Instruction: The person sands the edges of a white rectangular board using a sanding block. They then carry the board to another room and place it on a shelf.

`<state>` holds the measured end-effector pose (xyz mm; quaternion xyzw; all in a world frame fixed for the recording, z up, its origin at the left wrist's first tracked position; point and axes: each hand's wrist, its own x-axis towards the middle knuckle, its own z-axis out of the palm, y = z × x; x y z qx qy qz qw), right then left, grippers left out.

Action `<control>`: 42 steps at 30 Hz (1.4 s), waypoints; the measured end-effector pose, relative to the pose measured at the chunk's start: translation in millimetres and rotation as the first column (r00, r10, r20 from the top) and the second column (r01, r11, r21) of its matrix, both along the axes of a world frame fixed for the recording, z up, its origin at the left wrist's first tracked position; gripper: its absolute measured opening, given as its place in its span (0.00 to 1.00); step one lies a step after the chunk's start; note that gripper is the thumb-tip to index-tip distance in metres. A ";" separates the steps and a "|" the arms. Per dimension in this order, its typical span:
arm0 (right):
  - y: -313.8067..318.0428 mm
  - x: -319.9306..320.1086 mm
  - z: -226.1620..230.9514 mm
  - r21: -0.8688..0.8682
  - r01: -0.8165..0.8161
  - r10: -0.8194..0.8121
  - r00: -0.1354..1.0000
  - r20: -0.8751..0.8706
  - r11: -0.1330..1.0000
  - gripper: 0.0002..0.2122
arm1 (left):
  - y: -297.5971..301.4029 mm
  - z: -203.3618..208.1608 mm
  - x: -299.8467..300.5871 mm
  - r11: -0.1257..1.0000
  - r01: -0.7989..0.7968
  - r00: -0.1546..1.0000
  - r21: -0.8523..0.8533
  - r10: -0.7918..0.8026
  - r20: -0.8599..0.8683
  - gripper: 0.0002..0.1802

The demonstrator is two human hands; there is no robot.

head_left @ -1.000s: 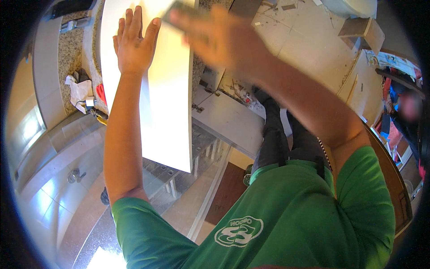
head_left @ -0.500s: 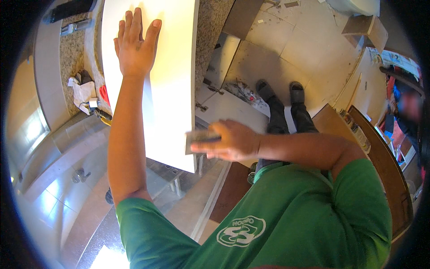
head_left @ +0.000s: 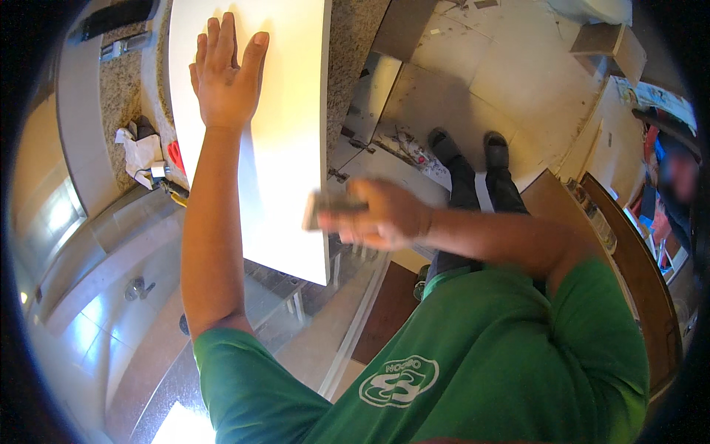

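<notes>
A long white board (head_left: 285, 185) lies over a speckled stone counter, its near end sticking out past it. My left hand (head_left: 228, 89) rests flat on the board's far part, fingers stretched, with the thumb apart. In my right hand (head_left: 384, 213) is a small rectangular block that looks like a sanding block (head_left: 316, 210), dark with a paler end face. My fingers are closed round it at the board's right long edge, close to the near end. Motion blurs this hand and the block, and the block's underside is hidden.
A granite counter (head_left: 353, 70) runs beneath the board. Left of it lie a crumpled white cloth (head_left: 140, 155) and a red-handled tool (head_left: 175, 157). My feet stand on a tiled floor (head_left: 510, 81) with scattered debris. A brown panel (head_left: 381, 314) lies below the board's near end.
My right hand has slid the block a little farther away along the board's right edge. My left hand stays in place on the board.
</notes>
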<state>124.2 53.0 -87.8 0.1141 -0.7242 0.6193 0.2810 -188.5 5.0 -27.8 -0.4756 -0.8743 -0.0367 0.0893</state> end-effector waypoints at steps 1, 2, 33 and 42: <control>-15.3 3.8 1.3 0.022 0.063 -0.061 0.997 -0.052 0.998 0.32 | -0.1 -1.4 -1.3 1.000 -0.007 1.000 0.012 0.007 -0.010 0.47; -14.9 4.0 -2.4 0.051 0.042 -0.043 0.999 0.018 0.998 0.31 | -1.4 -2.1 -2.5 1.000 0.002 1.000 0.017 -0.002 -0.026 0.47; 144.0 -93.9 -8.9 0.206 0.531 -0.554 0.829 0.078 0.822 0.36 | 5.9 5.3 9.6 0.997 -0.080 0.997 0.003 0.080 0.013 0.47; 43.3 -1.5 -8.3 0.105 0.007 -0.024 0.985 0.168 0.994 0.33 | 10.2 12.2 16.2 0.989 -0.134 0.990 -0.055 0.136 0.029 0.46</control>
